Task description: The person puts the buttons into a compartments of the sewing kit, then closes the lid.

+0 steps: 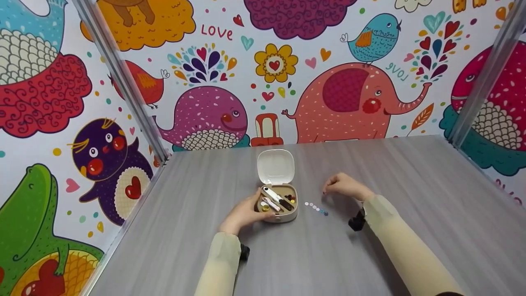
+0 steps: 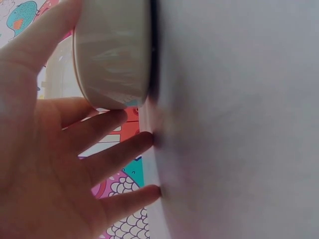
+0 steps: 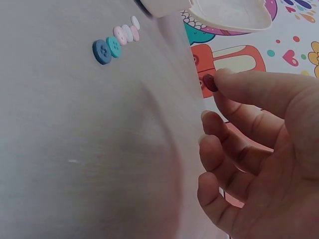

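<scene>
A small cream sewing box [image 1: 280,218] stands on the table with its white lid [image 1: 275,166] raised. My left hand [image 1: 245,213] grips its left side, thumb at the front; in the left wrist view the other fingers spread behind it and down to the tabletop. Inside, a white-and-black tool [image 1: 277,198] lies diagonally, beside a pink-and-white item [image 1: 271,204]. Dark red and yellow buttons [image 1: 291,198] fill the right compartment. Between thumb and forefinger my right hand [image 1: 347,187] pinches a dark red button [image 3: 211,82], above the table to the right of the box.
A slanting row of several buttons [image 1: 314,207] lies right of the box, running from white and pink to a teal button [image 3: 113,47] and a dark blue button [image 3: 102,52]. The grey table [image 1: 197,185] ends at printed walls with metal posts [image 1: 123,78].
</scene>
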A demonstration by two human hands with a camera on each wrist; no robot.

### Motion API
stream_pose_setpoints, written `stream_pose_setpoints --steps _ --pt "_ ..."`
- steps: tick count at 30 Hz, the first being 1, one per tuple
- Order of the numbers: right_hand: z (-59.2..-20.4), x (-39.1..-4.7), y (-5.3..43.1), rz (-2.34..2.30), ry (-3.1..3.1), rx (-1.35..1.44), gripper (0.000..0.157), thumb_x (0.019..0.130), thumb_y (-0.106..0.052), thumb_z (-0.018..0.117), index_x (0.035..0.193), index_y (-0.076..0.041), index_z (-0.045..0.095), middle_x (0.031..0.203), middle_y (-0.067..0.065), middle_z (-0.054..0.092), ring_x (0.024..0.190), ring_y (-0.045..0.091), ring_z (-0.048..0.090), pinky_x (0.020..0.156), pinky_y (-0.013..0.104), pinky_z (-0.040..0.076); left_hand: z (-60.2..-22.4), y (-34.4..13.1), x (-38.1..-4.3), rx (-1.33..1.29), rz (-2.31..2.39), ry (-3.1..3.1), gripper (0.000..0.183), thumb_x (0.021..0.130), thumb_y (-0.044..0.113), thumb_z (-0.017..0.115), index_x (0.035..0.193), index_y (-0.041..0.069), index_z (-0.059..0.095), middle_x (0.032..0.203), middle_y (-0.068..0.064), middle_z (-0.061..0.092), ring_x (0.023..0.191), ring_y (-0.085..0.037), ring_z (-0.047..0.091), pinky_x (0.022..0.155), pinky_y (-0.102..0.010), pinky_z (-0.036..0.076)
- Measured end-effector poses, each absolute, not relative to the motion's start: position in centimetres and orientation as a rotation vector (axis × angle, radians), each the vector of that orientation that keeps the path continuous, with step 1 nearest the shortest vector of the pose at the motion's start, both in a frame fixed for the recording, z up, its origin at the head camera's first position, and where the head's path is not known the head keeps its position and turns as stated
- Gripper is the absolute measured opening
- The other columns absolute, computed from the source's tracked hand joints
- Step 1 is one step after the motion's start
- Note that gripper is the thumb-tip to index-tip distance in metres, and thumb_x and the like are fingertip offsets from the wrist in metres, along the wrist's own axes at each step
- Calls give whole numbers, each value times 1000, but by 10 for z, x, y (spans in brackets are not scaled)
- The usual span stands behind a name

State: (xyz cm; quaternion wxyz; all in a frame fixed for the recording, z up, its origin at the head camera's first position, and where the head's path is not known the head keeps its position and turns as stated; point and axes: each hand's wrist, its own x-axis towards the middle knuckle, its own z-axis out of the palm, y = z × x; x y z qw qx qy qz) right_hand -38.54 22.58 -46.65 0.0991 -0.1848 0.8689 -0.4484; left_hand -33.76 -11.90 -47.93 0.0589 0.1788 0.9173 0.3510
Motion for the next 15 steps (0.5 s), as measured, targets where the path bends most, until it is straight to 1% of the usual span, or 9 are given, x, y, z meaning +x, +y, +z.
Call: stream_pose_setpoints --steps 3,10,15 --pt "-467 -386 223 -1332 2572 -538 16 88 -6 63 88 7 73 79 8 67 64 12 46 58 24 38 -479 -119 -338 545 1071 2777 104 78 51 76 152 -1 24 148 -26 36 133 -41 38 108 -52 32" --pt "-469 -389 214 -1328 2578 -532 14 85 -6 66 87 6 72 70 -1 59 62 10 42 55 24 33 -481 -119 -338 560 1070 2789 102 78 48 77 151 -2 25 148 -25 36 134 -39 38 108 -50 33" --pt "-467 -390 205 -1346 2576 -590 13 83 -3 66 85 8 72 69 1 60 58 8 42 52 22 33 -479 -119 -339 578 1034 2806 100 79 46 76 151 -2 25 148 -26 36 133 -41 39 108 -51 33"
